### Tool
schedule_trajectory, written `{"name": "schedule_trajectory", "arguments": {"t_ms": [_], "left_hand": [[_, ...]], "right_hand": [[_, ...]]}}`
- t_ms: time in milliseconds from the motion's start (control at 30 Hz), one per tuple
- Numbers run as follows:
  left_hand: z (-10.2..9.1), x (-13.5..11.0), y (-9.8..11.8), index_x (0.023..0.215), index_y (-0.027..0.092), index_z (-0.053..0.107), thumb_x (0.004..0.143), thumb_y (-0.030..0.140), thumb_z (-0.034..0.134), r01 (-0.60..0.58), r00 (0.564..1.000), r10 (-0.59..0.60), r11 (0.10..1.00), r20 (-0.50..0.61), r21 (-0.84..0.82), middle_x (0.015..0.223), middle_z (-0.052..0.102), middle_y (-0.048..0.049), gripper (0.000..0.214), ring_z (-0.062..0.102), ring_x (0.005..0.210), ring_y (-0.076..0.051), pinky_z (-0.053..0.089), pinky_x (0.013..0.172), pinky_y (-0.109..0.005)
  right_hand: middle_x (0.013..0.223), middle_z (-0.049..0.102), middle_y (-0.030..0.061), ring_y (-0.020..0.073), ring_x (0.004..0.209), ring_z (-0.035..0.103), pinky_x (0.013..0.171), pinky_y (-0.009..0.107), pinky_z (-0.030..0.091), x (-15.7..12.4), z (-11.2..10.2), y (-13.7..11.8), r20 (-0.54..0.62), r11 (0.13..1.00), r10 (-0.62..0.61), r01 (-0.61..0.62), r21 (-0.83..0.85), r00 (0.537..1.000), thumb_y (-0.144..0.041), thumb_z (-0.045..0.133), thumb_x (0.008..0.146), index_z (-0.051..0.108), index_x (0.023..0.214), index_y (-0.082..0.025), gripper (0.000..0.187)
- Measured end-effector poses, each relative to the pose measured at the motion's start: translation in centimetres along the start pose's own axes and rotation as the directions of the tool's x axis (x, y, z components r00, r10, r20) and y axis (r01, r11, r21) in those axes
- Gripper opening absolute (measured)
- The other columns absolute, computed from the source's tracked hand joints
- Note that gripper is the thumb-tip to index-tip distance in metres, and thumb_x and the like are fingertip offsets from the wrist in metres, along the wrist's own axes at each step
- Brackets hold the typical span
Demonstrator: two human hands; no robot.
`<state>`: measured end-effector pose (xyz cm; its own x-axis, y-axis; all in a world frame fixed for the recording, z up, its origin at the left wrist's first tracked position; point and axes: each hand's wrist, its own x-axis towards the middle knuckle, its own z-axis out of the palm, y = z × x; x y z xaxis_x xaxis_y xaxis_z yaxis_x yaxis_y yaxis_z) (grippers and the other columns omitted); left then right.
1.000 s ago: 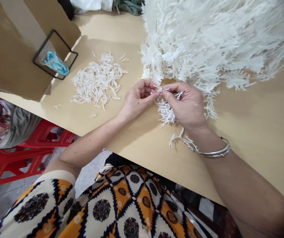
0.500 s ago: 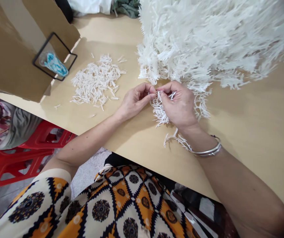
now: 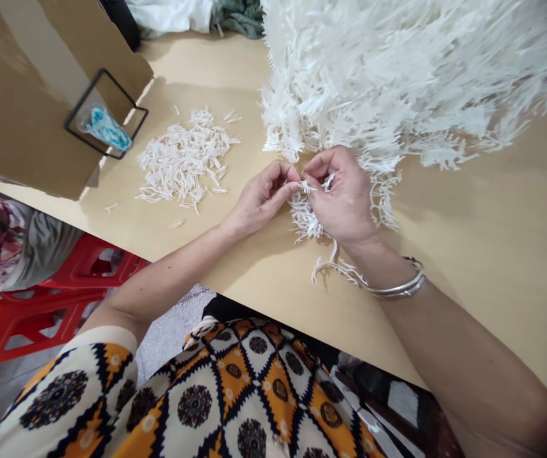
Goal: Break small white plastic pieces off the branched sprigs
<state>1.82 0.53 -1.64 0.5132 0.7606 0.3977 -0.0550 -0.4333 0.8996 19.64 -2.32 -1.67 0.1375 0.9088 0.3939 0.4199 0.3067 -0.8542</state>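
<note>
Over the table, my left hand [image 3: 264, 196] and my right hand [image 3: 343, 198] meet almost fingertip to fingertip. Both are closed in a pinch on a thin white branching strip [image 3: 307, 186], whose small prongs show between them. More white branching strips [image 3: 304, 216] lie just under and behind my right hand. One longer strand [image 3: 335, 268] trails past my right wrist. To the left is a loose heap of short white pieces [image 3: 182, 159]. A big mound of similar white strips [image 3: 378, 89] rises beyond my right hand. My right fingers partly hide the held strip.
A cardboard box [image 3: 25, 102] stands at the left, with a black wire frame [image 3: 137, 130] and a clear cup with blue and white contents [image 3: 106, 129] against it. Red stools [image 3: 39, 321] and part of another person [image 3: 1, 248] are at the lower left. Cloth [image 3: 173, 14] lies at the back.
My right fingers have shifted slightly up and away from my left fingertips, and the strip's prongs now stand out between them. The heaps look unchanged.
</note>
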Motion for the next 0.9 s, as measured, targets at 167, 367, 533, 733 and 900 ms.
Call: {"name": "schedule_trajectory", "arguments": {"t_ms": [167, 367, 533, 733, 900], "left_hand": [[0.0, 0.0, -0.5, 0.107, 0.022, 0.061, 0.109, 0.055, 0.064, -0.003, 1.000, 0.003, 1.000, -0.021, 0.013, 0.097, 0.064, -0.0019, 0.033, 0.060, 0.084, -0.012, 0.054, 0.079, -0.027], [-0.2, 0.2, -1.4, 0.109, 0.022, 0.059, 0.105, 0.061, 0.069, 0.071, 0.986, -0.080, 0.995, -0.146, -0.065, 0.094, 0.060, -0.0003, 0.040, 0.058, 0.083, -0.011, 0.054, 0.081, -0.027], [0.0, 0.3, -1.3, 0.108, 0.021, 0.060, 0.106, 0.058, 0.069, 0.064, 0.990, -0.072, 0.995, -0.120, -0.070, 0.097, 0.063, -0.0019, 0.038, 0.063, 0.088, -0.013, 0.057, 0.085, -0.030], [0.0, 0.0, -1.2, 0.107, 0.022, 0.060, 0.110, 0.057, 0.062, -0.005, 0.997, 0.010, 0.998, -0.075, 0.066, 0.091, 0.061, -0.0008, 0.036, 0.057, 0.077, -0.012, 0.052, 0.073, -0.028], [1.1, -0.5, 0.2, 0.108, 0.021, 0.060, 0.113, 0.050, 0.059, -0.096, 0.995, 0.092, 0.988, 0.034, 0.123, 0.099, 0.068, -0.0038, 0.030, 0.064, 0.084, -0.013, 0.053, 0.077, -0.029]], "right_hand": [[0.091, 0.071, 0.0009, 0.0205, 0.084, 0.067, 0.084, 0.042, 0.060, 0.1, -0.4, 0.4, 0.007, 1.000, -0.015, 0.015, 0.009, 1.000, -0.024, 0.074, 0.097, 0.063, 0.098, -0.029, 0.012], [0.109, 0.080, 0.0015, 0.0208, 0.095, 0.077, 0.091, 0.042, 0.065, -0.2, -1.2, -0.1, 0.113, 0.991, -0.016, 0.001, 0.137, 0.993, -0.027, 0.065, 0.104, 0.075, 0.125, -0.031, 0.024], [0.094, 0.078, 0.0016, 0.0214, 0.085, 0.074, 0.086, 0.041, 0.064, -0.4, -1.2, -0.5, 0.084, 1.000, -0.020, 0.020, 0.002, 0.996, -0.028, 0.075, 0.097, 0.075, 0.101, -0.028, 0.004], [0.094, 0.078, 0.0041, 0.0234, 0.088, 0.071, 0.088, 0.043, 0.059, -0.5, -1.0, -0.6, 0.078, 0.973, -0.097, 0.111, -0.202, 0.992, -0.020, 0.066, 0.097, 0.068, 0.097, -0.028, 0.008], [0.091, 0.077, 0.0045, 0.0230, 0.083, 0.067, 0.082, 0.041, 0.057, -0.2, -1.0, 0.1, 0.075, 0.961, -0.028, 0.047, -0.271, 0.997, -0.026, 0.070, 0.094, 0.062, 0.094, -0.029, 0.009]]}}
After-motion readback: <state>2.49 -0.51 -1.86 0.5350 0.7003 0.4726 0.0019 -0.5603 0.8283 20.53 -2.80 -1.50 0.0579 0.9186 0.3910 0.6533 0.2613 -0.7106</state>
